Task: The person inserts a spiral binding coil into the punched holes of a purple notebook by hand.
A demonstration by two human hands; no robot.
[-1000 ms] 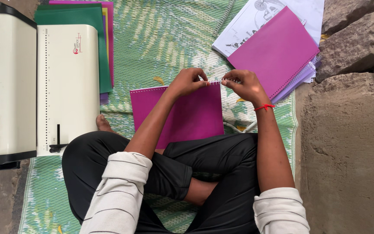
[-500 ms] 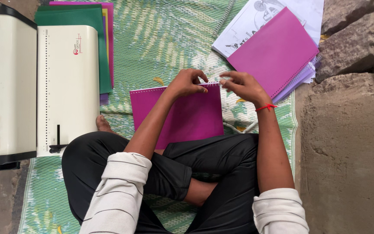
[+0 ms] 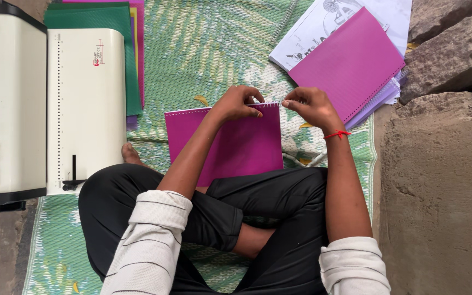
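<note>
A magenta-covered booklet (image 3: 236, 145) lies on a green patterned mat (image 3: 203, 49), its near edge resting on my crossed legs. A white spiral wire (image 3: 271, 103) runs along its far edge at the right end. My left hand (image 3: 239, 102) pinches that edge of the booklet by the wire. My right hand (image 3: 312, 105), with a red thread on the wrist, holds the wire's right end with its fingertips. The rest of the far edge shows a row of punched holes.
A cream binding machine (image 3: 83, 104) and a second white machine (image 3: 6, 104) stand at the left. Green and magenta cover sheets (image 3: 129, 54) lie behind them. A stack of magenta covers and printed pages (image 3: 350, 54) sits at the far right, beside rough stone (image 3: 443, 65).
Both hands have kept their place at the booklet's far edge, with only small finger movements on the wire. Nothing else has moved.
</note>
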